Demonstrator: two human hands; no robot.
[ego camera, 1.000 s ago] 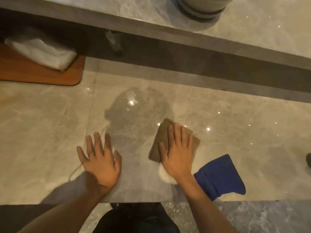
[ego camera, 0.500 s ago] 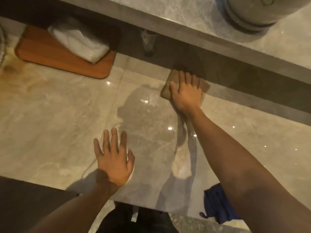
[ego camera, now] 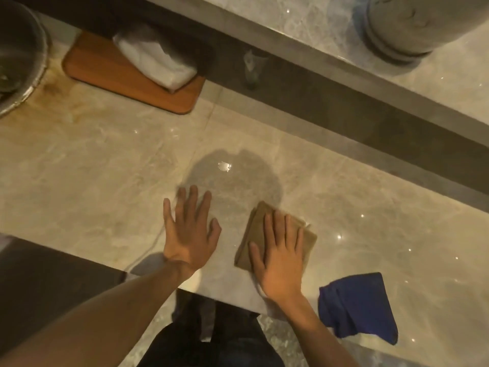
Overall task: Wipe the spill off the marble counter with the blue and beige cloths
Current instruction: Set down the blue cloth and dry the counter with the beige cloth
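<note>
Marble counter point(ego camera: 92, 168): pale, glossy, with a small wet glint of spill point(ego camera: 224, 166) near the middle. Beige cloth point(ego camera: 254, 234): folded, flat on the counter near the front edge, under the right hand point(ego camera: 280, 260), palm down, fingers straight, nothing gripped. Left hand point(ego camera: 189, 234): spread flat on bare stone, empty. Blue cloth point(ego camera: 357, 308): crumpled, right of the right wrist, overhanging the front edge. Wooden board point(ego camera: 105, 67) with white towel point(ego camera: 156, 59): far left

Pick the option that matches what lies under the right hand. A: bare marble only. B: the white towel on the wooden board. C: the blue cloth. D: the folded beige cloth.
D: the right hand lies flat on the folded beige cloth, while the blue cloth lies untouched to its right at the counter's near edge.
</note>
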